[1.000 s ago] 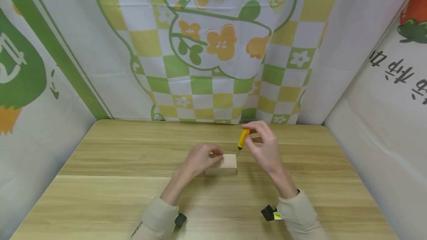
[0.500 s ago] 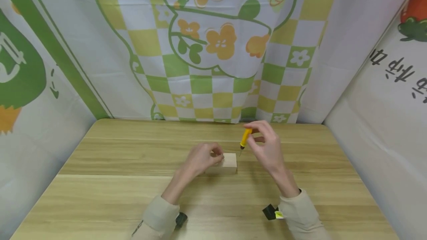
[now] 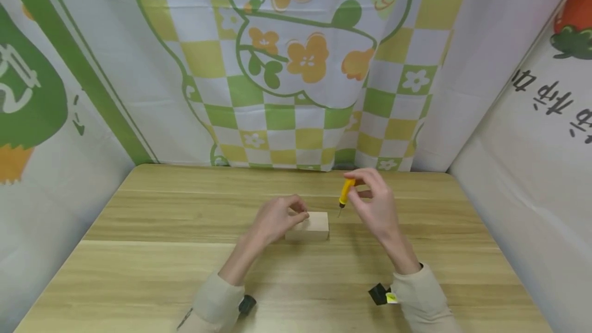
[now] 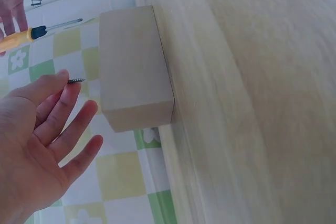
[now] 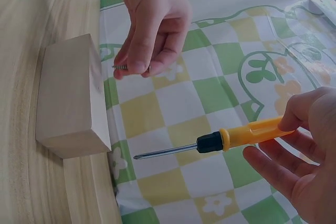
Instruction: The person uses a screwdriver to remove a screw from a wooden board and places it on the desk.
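A pale rectangular wooden block (image 3: pixel 315 225) lies on the table in the head view. Between thumb and index finger, my left hand (image 3: pixel 276 219) pinches a small screw (image 4: pixel 76 81), its pointed end toward the block. The wrist views show a gap between that tip and the wood. To the right, my right hand (image 3: pixel 376 210) holds a screwdriver (image 5: pixel 247 134) by its yellow handle, thumb and fingers at the handle's end. The metal shaft slants down toward the table beside the block, and its tip touches neither block nor screw.
A wood-grain table (image 3: pixel 152 271) extends under both arms. Behind it hangs a green and yellow checked cloth (image 3: pixel 296 117), with white printed cloths at the left and right. Black wrist cameras (image 3: pixel 378 294) sit below the sleeves.
My right hand has shifted a little to the right, taking the screwdriver tip away from the block's right end. My left hand stays nearly in place over the block.
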A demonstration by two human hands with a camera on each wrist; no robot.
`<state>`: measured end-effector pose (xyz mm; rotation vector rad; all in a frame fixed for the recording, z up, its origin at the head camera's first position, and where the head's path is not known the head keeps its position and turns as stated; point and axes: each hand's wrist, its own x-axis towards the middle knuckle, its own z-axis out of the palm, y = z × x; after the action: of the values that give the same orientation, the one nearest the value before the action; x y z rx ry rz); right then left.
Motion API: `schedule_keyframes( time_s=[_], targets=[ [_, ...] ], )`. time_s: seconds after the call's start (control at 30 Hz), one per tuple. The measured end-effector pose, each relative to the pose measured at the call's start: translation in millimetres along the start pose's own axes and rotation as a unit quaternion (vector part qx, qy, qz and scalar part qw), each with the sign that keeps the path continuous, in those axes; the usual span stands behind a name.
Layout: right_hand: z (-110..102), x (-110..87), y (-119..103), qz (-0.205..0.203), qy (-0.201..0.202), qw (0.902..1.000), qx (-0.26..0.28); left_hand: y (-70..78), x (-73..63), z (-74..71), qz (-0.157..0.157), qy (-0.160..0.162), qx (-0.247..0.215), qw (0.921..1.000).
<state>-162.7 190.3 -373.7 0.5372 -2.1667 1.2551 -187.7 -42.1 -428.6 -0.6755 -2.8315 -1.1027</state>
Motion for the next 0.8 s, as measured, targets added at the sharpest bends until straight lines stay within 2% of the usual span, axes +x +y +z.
schedule_keyframes(
  time_s=[0.3, 0.5, 0.8],
  targets=[
    [-4.9, -1.7, 8.8, 0.006, -0.001, 0.9999, -0.012, -4.7, -13.3, -8.2, -0.014, 0.016, -0.036, 0.9991],
    [-9.5, -4.1, 11.4, 0.009, -0.002, 0.9998, -0.017, -10.7, -26.4, -13.3, -0.028, 0.010, -0.054, 0.9981],
    [-13.6, -7.6, 16.5, 0.013, -0.008, 0.9988, -0.047, -20.4, -39.6, -18.2, -0.008, -0.012, -0.061, 0.9980]
  ],
)
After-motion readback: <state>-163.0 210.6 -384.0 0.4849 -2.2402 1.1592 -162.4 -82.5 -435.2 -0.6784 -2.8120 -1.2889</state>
